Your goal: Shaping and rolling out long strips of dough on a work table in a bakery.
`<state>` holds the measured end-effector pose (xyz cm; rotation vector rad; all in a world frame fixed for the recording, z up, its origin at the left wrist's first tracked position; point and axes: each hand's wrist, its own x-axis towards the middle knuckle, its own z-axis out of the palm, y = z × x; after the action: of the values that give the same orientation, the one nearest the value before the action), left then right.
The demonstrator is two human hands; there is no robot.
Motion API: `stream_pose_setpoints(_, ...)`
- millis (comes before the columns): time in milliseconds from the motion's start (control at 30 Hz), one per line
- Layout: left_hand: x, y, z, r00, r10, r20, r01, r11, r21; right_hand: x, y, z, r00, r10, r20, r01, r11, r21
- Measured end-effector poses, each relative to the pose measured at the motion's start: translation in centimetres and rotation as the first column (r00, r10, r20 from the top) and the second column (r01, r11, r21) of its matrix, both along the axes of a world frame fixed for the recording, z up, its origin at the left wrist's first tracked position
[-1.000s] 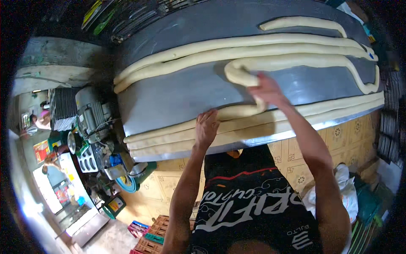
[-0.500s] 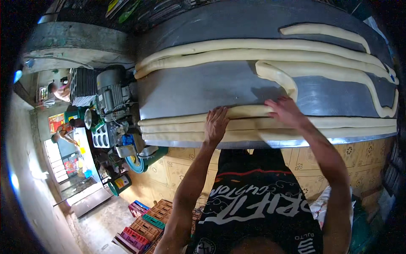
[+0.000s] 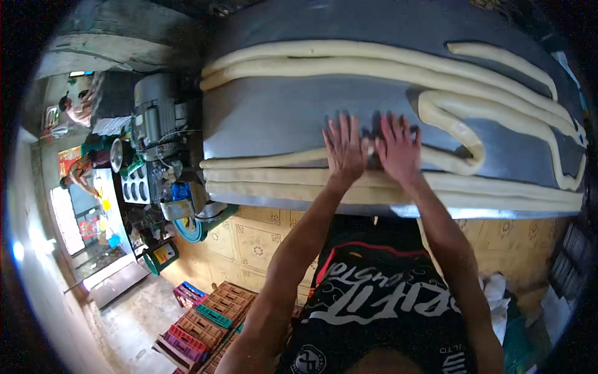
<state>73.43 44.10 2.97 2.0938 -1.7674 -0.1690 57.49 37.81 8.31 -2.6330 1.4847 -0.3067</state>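
Observation:
My left hand (image 3: 346, 149) and my right hand (image 3: 400, 149) lie flat side by side, fingers stretched out, on a long pale dough rope (image 3: 445, 159). Right of my hands the rope bends back on itself, runs up to a thick fold, then trails off to the right. Its thinner left part (image 3: 268, 161) stretches to the table's left end. Directly nearer me, two dough ropes (image 3: 261, 190) lie parallel along the front edge. Across the far side run two more long ropes (image 3: 311, 66), with a shorter dough strip (image 3: 498, 55) beyond them at the right.
Everything rests on a grey metal table (image 3: 268, 118). Off its left end stand a motor-driven machine (image 3: 152, 112) and a cupped baking tray (image 3: 136, 186). Stacked crates (image 3: 215, 318) and a green bucket (image 3: 161, 257) sit on the floor. Two people (image 3: 80, 112) are farther left.
My left hand has moved right and my right hand slightly left, so they are now close together. The dough's fold has shifted right, and the rope now reaches farther left.

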Motion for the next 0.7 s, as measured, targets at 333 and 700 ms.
stream_pose_setpoints(333,7.8,8.8,1.1,0.945,-0.325,0.038,0.306,0.918,0.253,3.0,8.3,-0.4,0.958,0.261,-0.122,-0.246,0.961,0.126)
stream_pose_setpoints(700,7.5,6.5,2.1,0.963,-0.268,0.038,0.249,0.931,0.267,1.9,10.0,-1.8,0.961,0.243,-0.135,-0.215,0.957,0.193)
